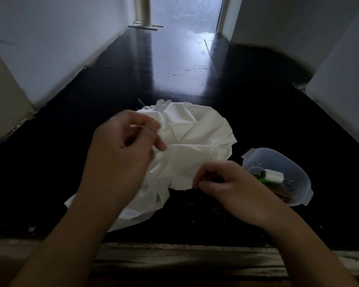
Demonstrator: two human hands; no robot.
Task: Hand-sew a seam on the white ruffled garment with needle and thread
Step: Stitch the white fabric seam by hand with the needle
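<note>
Head view: garment [195, 137] edge pinched btwn both hands' fingers [199, 183].

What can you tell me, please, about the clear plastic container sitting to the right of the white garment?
The clear plastic container is a translucent, rounded tub with small tabs on its rim and no lid on it. It rests on the dark floor right of the white garment, just beyond the right hand; whether the hand touches it is unclear. Inside lie a white thread spool on its side, something bright green and brownish items too dim to name.
</note>
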